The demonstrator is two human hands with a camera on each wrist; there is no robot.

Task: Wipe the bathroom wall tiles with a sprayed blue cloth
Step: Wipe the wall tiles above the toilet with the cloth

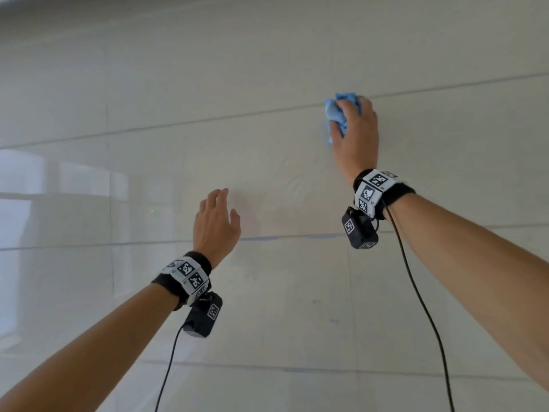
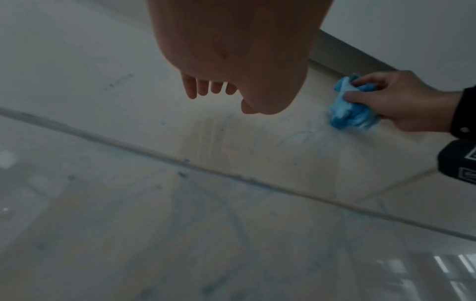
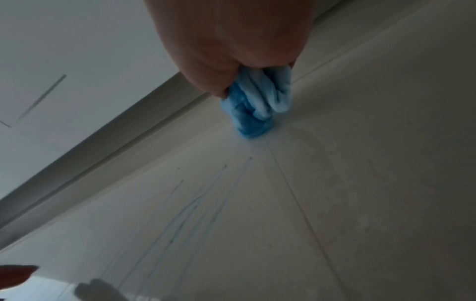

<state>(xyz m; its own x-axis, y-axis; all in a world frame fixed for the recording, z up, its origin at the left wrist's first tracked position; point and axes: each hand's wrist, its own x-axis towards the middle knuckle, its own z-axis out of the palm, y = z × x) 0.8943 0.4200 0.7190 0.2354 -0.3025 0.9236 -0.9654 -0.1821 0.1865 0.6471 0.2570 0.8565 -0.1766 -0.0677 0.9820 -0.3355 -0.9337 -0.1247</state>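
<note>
My right hand point(image 1: 355, 126) grips a bunched blue cloth point(image 1: 334, 113) and presses it against the pale wall tiles point(image 1: 208, 84) at a grout line, upper right in the head view. In the right wrist view the cloth point(image 3: 257, 110) bulges out below my palm and touches the tile. The left wrist view shows the cloth point(image 2: 350, 110) from the side, with my right hand point(image 2: 396, 101) curled around it. My left hand point(image 1: 215, 221) hovers lower and to the left with fingers relaxed and spread, holding nothing; its fingers point(image 2: 206, 89) stand just off the wall.
Thin blue streaks point(image 3: 195, 207) run down the tile below the cloth, and blue smears point(image 1: 258, 238) sit along a lower grout line. The ceiling edge point(image 3: 108, 138) runs close above the cloth. A window reflection point(image 1: 53, 188) shines on the left tiles.
</note>
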